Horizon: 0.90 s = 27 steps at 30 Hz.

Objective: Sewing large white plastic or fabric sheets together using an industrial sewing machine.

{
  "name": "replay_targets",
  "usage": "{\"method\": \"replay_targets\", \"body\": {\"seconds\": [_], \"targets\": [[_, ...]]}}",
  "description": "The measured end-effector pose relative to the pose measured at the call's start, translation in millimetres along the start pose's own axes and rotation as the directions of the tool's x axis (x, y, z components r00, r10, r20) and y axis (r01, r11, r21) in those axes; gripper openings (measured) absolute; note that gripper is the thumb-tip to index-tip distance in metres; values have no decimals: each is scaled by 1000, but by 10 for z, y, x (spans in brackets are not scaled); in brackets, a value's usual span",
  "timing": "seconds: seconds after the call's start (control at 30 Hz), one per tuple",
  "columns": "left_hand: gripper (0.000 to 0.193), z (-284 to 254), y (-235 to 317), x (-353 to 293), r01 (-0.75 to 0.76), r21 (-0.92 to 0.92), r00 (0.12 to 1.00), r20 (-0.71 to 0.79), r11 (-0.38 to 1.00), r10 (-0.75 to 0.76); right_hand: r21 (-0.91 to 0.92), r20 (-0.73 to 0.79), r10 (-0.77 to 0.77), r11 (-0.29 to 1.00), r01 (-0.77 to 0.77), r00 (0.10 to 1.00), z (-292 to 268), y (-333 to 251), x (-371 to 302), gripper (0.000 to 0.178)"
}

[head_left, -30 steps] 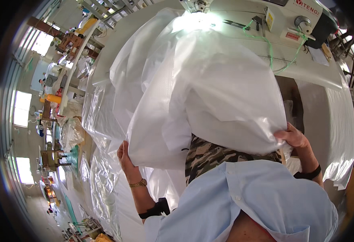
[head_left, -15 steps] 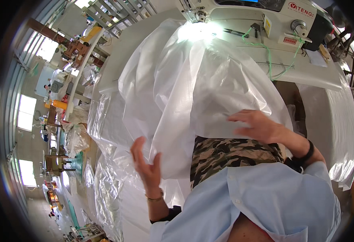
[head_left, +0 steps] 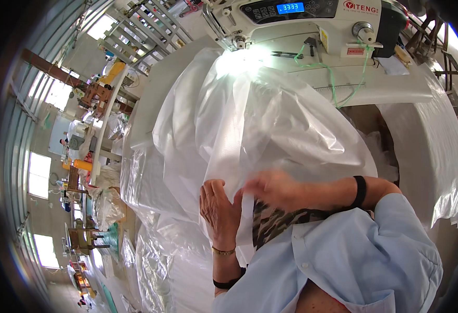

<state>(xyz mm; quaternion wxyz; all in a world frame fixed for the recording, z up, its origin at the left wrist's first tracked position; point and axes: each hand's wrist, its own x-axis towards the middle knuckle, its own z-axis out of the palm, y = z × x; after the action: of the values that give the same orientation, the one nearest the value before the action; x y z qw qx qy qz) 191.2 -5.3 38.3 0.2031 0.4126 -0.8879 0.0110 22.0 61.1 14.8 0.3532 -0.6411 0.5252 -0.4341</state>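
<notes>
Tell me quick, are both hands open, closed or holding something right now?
Left hand: at the white sheeting, fingers bent; grip can't be told.
Right hand: blurred, beside the left; open or closed can't be told.

A blue shirt (head_left: 354, 250), black bands (head_left: 361, 191) and gold wristband (head_left: 223, 252) are worn.

Right hand (head_left: 275, 190), blurred, sits beside left hand (head_left: 220, 209).

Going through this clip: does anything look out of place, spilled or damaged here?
One slightly untidy thing: green cord loops loosely across the table beside the sewing machine. The white sheeting is rumpled, but I see no spill or clear damage.
</notes>
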Motion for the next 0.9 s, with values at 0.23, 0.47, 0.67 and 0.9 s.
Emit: {"method": "replay_targets", "body": {"seconds": [0.23,0.47,0.67,0.9], "targets": [[34,22,7,28,-113,-184,948,-315,976,51,332,-715,209,941,61,667,-841,381,324,54],[23,-62,95,97,-190,-274,927,-366,943,81,663,-485,453,748,-22,748,-814,426,387,58],[21,-127,159,71,-200,-355,942,-326,913,80,838,-207,299,546,11,931,-485,723,317,27],[18,-106,170,75,-179,-412,954,-294,894,56,781,-59,129,624,-35,990,-77,811,47,19]]}}
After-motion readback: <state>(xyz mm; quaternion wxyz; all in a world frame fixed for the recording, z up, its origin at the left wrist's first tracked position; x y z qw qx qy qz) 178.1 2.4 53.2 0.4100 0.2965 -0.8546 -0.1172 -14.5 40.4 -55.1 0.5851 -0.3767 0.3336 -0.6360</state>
